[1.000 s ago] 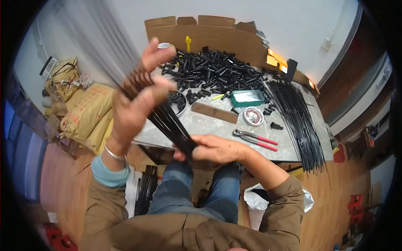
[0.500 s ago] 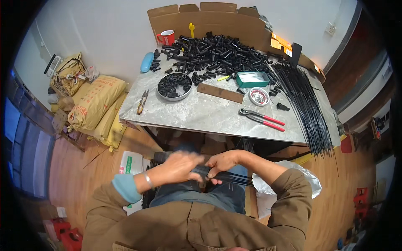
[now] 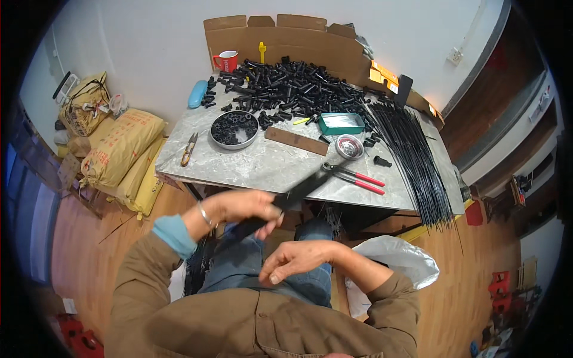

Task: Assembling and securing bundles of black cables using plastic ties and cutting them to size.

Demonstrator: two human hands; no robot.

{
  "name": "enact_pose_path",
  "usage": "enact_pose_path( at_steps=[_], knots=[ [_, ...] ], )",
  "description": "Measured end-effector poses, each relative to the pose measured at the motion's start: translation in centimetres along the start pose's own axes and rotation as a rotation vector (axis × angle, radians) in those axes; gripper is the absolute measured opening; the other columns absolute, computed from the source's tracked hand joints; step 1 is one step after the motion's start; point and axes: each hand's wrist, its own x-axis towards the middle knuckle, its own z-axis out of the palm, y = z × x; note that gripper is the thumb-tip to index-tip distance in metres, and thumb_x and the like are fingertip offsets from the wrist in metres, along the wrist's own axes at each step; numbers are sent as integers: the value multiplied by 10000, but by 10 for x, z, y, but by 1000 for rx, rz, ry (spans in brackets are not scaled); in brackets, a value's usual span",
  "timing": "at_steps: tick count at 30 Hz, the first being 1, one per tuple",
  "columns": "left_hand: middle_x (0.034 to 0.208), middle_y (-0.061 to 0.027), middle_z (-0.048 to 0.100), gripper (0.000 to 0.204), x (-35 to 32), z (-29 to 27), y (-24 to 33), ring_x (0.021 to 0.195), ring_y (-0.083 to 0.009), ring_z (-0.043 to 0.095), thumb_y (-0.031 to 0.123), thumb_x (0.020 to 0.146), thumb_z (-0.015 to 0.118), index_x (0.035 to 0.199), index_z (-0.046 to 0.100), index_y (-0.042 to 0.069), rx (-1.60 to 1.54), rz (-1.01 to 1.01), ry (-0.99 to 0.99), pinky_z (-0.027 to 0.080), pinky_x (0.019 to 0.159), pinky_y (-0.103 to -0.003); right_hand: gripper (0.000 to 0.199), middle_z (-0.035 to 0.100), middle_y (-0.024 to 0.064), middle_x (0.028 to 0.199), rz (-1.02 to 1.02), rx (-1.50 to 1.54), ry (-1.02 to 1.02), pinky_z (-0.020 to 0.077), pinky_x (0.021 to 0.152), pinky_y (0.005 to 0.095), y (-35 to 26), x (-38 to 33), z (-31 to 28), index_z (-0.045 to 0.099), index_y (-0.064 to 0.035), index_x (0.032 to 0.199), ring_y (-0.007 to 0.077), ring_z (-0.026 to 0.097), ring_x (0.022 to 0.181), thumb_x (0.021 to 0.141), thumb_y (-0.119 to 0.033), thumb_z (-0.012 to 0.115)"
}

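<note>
Marble-grey table (image 3: 262,167) (heaped black parts (image 3: 292,86)), wooden floor (image 3: 83,250).

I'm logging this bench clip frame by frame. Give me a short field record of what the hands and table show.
left hand: gripping a bundle of black rods
right hand: empty, loosely curled above the lap
table: grey marble top
on table: pile of black plastic parts, round tray, red-handled pliers, long black rods

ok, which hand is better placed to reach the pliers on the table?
Right, probably. The right hand is empty, with the pliers on its side. The left hand has its grip around a bundle of black rods.
</note>
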Motion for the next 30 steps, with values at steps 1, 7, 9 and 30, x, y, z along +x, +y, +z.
enact_pose_path(
  at_steps=[1, 7, 9, 30],
  knots=[
    [755, -95, 650, 201, 3, 0, 20, 634, -179, 645, 186, 935, 551, 946, 609, -6, -12, 111, 21, 543, 619, -298, 485, 618, 135, 1191, 3, -5, -2, 455, 960, 329, 21, 7, -3, 554, 59, 1234, 201, 580, 1119, 910, -290, 644],
    [824, -50, 653, 225, 36, 27, 41, 778, -161, 654, 226, 949, 576, 1000, 610, 10, 82, 596, 313, 533, 707, -294, 757, 516, 177, 1334, -197, -42, 853, 395, 1018, 345, 131, 45, -42, 348, 22, 1419, 238, 473, 1236, 878, -411, 654],
    [825, -63, 652, 228, 48, 30, 5, 787, -176, 655, 212, 950, 564, 1006, 599, -6, 73, 575, 408, 523, 738, -308, 602, 571, 119, 1238, -181, 25, 726, 425, 966, 333, 150, 53, -45, 450, -33, 1375, 190, 509, 1144, 913, -381, 619],
    [794, -31, 572, 206, 43, 60, -72, 713, -101, 579, 235, 974, 539, 973, 549, 30, -319, 543, 478, 501, 650, -254, 313, 701, 71, 972, 252, -165, 475, 479, 859, 304, 101, -8, -33, 690, -71, 1071, 158, 630, 942, 836, -277, 695]
  ],
)
